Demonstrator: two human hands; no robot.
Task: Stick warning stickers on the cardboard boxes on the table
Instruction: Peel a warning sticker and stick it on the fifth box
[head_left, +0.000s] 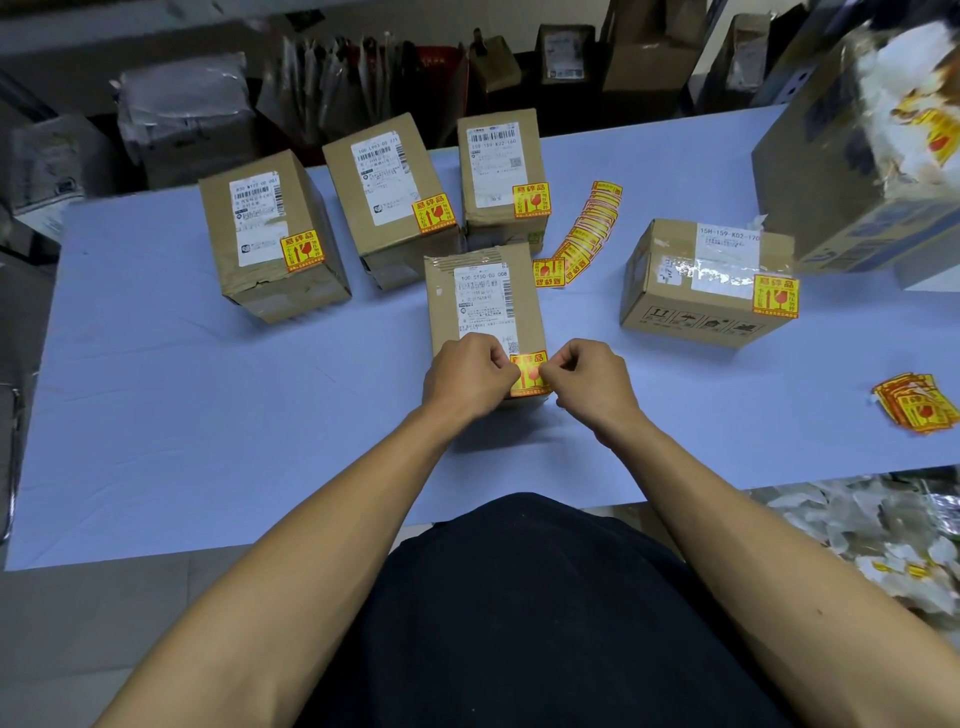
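At frame centre our left hand (467, 374) and right hand (592, 379), fingers curled, pinch a yellow warning sticker (529, 374) onto the near box (483, 301); beyond it we see a sticker strip (582, 234) and three stickered boxes (374, 192)

Centre frame: left hand (467, 371) and right hand (587, 376), fingers curled, pinch a yellow warning sticker (529, 374) on the nearest cardboard box (483, 291). Four stickered boxes behind. Sticker strip (584, 234) centre right on table (208, 415).
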